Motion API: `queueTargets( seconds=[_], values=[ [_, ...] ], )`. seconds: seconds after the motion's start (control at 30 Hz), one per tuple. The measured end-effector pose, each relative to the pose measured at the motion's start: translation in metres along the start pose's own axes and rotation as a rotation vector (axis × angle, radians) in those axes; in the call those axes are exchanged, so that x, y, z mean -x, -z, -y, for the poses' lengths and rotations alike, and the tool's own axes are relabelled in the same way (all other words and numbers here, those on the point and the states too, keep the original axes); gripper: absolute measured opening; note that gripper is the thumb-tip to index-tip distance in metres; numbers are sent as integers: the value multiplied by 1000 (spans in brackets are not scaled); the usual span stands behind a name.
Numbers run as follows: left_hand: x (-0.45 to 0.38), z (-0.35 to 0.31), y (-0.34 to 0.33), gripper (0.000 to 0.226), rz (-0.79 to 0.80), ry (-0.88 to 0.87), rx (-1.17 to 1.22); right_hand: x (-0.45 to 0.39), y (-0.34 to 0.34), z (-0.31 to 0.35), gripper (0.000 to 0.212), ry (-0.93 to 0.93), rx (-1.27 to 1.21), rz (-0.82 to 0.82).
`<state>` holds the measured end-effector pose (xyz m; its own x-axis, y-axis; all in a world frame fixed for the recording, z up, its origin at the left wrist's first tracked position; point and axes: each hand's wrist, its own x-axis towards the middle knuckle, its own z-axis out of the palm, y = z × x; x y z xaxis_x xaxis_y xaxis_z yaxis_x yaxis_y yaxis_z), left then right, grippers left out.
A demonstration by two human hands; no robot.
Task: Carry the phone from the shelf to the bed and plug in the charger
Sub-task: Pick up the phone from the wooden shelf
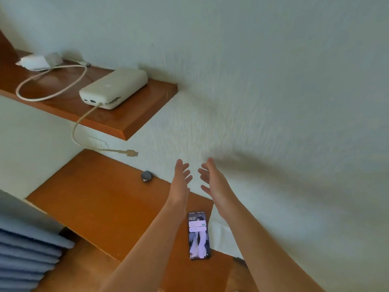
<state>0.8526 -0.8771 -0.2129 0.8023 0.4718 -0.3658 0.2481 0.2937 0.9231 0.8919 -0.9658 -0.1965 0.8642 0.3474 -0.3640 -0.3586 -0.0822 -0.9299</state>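
Observation:
The phone (199, 236) lies face up with its screen lit on the lower wooden shelf (101, 207), close to the wall. My left hand (180, 182) and my right hand (214, 184) are stretched out side by side above the shelf, beyond the phone, palms facing each other, fingers apart, holding nothing. A white power bank (114, 87) rests on the upper wooden shelf (139, 110). Its cream cable (84, 121) hangs over the shelf edge, and the free plug (131, 153) dangles in the air left of my hands.
A white charger brick (35, 62) with a looped cable (50, 85) sits at the far left of the upper shelf. A small dark round object (146, 176) lies on the lower shelf by the wall. Blue folded fabric (27, 253) fills the lower left. A white wall (273, 81) rises to the right.

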Motion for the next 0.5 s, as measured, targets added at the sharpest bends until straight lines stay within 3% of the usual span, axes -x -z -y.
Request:
queueTargets(
  seconds=[0.3, 0.5],
  values=[
    [0, 16, -20, 60, -198, 86, 34, -36, 13, -14, 58, -76, 171, 243],
    [0, 32, -9, 67, -237, 176, 20, -41, 0, -25, 57, -119, 254, 276]
  ],
)
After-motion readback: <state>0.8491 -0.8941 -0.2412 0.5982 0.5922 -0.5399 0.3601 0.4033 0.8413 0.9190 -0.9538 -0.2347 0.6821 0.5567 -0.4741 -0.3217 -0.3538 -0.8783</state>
